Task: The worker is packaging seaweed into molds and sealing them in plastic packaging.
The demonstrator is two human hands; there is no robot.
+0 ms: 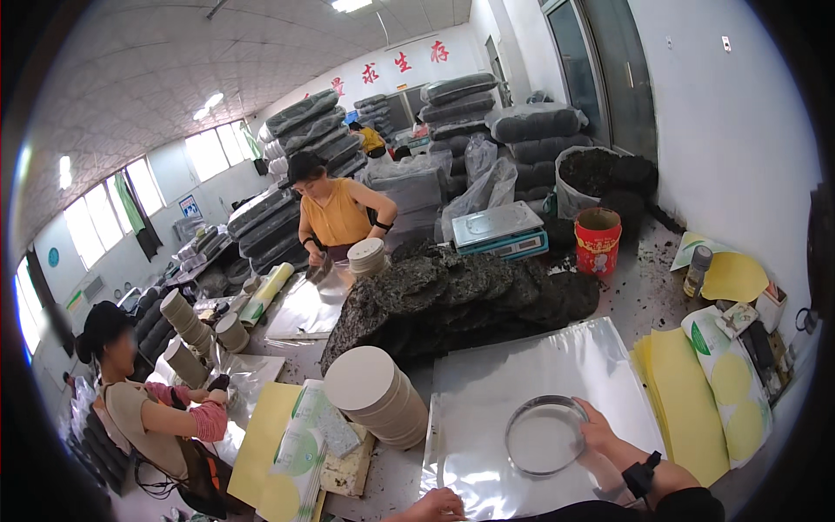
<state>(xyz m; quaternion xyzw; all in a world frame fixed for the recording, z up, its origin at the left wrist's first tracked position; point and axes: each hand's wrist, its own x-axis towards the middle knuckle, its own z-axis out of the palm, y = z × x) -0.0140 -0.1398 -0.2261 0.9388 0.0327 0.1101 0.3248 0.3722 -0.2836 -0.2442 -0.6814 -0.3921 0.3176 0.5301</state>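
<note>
We have our right hand pinching the right rim of a clear, round, hollow ring over the shiny silver plastic film; our left hand curls at the film's near-left edge (cut off, can't tell its grip). Best to keep the ring level, film smooth.

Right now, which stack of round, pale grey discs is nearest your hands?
The broad stack of round, pale grey discs just left of the shiny, silvery rectangular sheet; the other disc stacks stand farther off, near co-workers.
</note>
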